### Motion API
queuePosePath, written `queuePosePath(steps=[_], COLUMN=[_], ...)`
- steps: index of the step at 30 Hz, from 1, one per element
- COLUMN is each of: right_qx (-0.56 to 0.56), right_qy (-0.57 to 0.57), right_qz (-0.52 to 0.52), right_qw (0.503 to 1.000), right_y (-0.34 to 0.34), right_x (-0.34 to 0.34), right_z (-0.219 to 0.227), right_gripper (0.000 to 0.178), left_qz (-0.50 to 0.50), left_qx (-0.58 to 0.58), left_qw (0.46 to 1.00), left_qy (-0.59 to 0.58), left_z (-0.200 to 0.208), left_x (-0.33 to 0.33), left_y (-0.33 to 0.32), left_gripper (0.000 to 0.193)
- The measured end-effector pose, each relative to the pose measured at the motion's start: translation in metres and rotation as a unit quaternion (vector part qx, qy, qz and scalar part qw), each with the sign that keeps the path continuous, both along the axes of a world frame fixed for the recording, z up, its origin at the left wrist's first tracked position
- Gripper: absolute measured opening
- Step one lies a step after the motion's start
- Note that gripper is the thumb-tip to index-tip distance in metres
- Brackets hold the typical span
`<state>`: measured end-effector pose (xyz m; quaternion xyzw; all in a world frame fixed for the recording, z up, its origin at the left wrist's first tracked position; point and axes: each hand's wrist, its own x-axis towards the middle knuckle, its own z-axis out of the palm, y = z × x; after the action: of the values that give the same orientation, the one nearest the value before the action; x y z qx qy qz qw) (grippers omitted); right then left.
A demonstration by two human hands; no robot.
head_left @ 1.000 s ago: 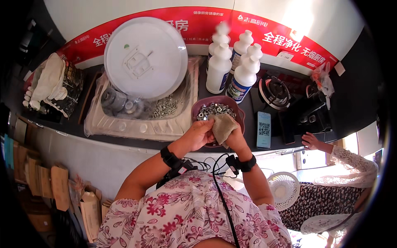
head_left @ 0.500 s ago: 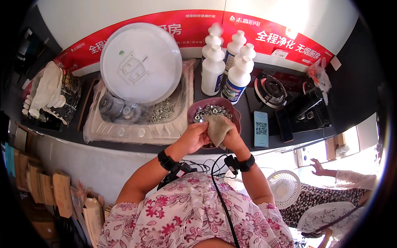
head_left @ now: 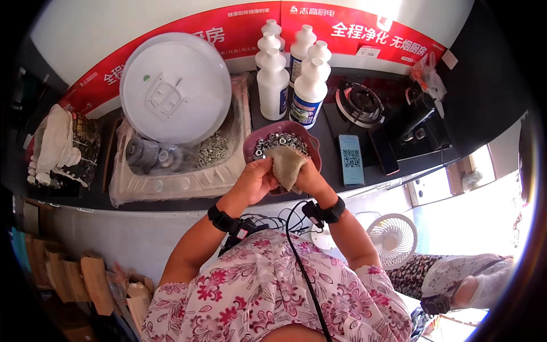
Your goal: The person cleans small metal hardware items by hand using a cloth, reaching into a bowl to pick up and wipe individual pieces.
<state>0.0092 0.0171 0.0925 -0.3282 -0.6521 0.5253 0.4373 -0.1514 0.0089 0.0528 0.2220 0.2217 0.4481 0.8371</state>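
Note:
A grey-beige cloth [head_left: 286, 167] is folded between my two hands, over the near side of a maroon plastic bowl [head_left: 248, 149]. Shiny metal nuts [head_left: 279, 141] fill the bowl's visible part. From the left, my left hand [head_left: 254, 182] pinches the cloth's edge with thumb and fingers. My right hand [head_left: 310, 178] grips its other side, with the fingers partly hidden behind the fabric. Whether a nut lies inside the cloth cannot be seen.
Left of the bowl is a plastic-wrapped sink [head_left: 171, 191] with loose nuts [head_left: 213, 150] and a big white round disc [head_left: 176, 85]. White bottles [head_left: 273, 85] stand behind. A phone [head_left: 351, 159] and gas burner [head_left: 360, 104] are at right, a fan [head_left: 393, 241] below; another person [head_left: 473, 279] is beside it.
The view has shifted, so the counter sits farther left in the picture. Both hands keep hold of the cloth, which hangs at a slightly different fold. The other person's outstretched hand has dropped away.

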Motion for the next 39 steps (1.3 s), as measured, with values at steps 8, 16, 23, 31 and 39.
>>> queuePosePath(steps=[8, 16, 23, 31, 39], right_qx=[0.035, 0.066, 0.05, 0.094, 0.06], right_qy=[-0.019, -0.007, -0.025, -0.023, 0.003], right_qz=[-0.023, -0.048, 0.006, -0.043, -0.027], right_qw=[0.999, 0.997, 0.998, 0.994, 0.998], right_y=[0.004, 0.003, 0.008, 0.005, 0.005], right_x=[0.002, 0.0, 0.003, 0.003, 0.0], right_z=[-0.013, -0.014, -0.023, -0.016, -0.015], right_gripper=[0.032, 0.031, 0.045, 0.032, 0.029], left_qz=[-0.02, -0.014, 0.041, 0.041, 0.043], left_qx=[-0.019, 0.019, -0.036, -0.016, -0.021], left_qw=[0.999, 0.999, 0.997, 0.996, 0.998], left_qy=[0.018, 0.023, 0.054, 0.073, 0.038], left_z=[0.003, 0.001, 0.02, 0.015, 0.001], left_x=[0.001, -0.002, 0.007, 0.006, 0.003], left_y=[0.002, 0.002, -0.003, -0.003, 0.0], left_gripper=[0.023, 0.019, 0.017, 0.016, 0.018])
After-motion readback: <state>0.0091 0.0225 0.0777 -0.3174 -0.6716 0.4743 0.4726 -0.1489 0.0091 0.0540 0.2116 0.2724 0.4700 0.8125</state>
